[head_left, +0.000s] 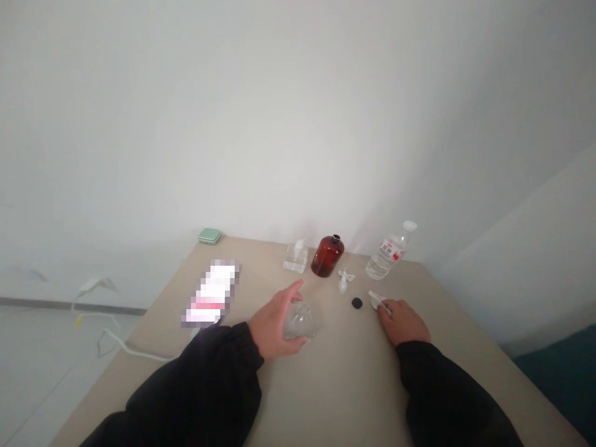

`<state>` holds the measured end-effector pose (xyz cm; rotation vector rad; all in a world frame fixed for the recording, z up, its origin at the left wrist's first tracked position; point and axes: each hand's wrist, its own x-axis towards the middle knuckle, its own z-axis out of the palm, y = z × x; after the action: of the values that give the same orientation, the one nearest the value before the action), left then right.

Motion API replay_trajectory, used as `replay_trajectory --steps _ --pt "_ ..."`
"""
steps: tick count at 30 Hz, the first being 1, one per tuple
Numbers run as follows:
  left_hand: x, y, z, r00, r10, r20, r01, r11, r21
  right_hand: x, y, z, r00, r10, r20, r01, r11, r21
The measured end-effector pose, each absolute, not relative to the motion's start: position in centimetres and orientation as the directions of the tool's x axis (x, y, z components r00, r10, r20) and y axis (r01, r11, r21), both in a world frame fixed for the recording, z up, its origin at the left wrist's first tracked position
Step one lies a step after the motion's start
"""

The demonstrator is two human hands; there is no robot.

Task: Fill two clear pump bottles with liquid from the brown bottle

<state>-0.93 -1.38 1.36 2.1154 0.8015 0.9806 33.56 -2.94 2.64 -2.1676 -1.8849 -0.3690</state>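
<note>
My left hand curves around a squat clear bottle on the table, thumb on the near side and fingers on the far side. My right hand rests on the table with its fingers closed on a white pump head, partly hidden under the fingertips. Just left of that lies a small black cap. Another white pump head lies beyond the cap. Behind it an amber bottle stands uncapped, next to a square clear pump bottle.
A water bottle with a white cap stands at the back right. A lit phone, its screen blurred, lies on the left, with a white cable nearby. A green case sits at the table's back left corner, near the wall.
</note>
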Motion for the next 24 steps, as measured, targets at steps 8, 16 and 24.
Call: replay_trajectory --steps 8,16,24 --pt "-0.9 -1.1 1.1 0.505 0.778 0.374 0.202 -0.528 0.825 22.5 -4.2 9.0 -0.085 0.959 0.271 0.885 0.198 -0.422" --pt "-1.2 -0.8 0.9 0.503 0.828 0.247 0.155 -0.367 0.917 14.6 -1.2 10.0 -0.513 0.853 0.100 0.804 0.518 -0.292" --pt "-0.3 0.1 0.5 0.607 0.693 0.388 0.095 -0.548 0.831 13.1 -2.7 12.0 -0.814 0.581 0.008 0.566 0.790 0.237"
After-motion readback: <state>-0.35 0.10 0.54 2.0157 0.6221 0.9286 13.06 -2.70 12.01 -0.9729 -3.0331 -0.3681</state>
